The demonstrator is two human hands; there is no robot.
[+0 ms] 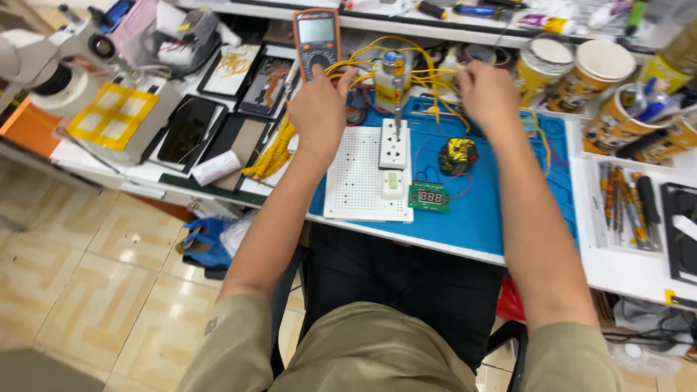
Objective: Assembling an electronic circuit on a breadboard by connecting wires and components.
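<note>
Both hands seen from behind: left hand [319,109] & right hand [488,93] were in yellow wires [406,65]; fingertips hidden, grip couldn't be told. Multimeter [317,40] base covered.

Both hands' fingertips hide among yellow wires [406,69]; right-edge black tray [679,232] cut off.

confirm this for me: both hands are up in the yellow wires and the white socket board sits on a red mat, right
Not quite. The head view shows the socket board on a blue mat, not a red one. Both the left hand and right hand are indeed up in the yellow wires.
</note>
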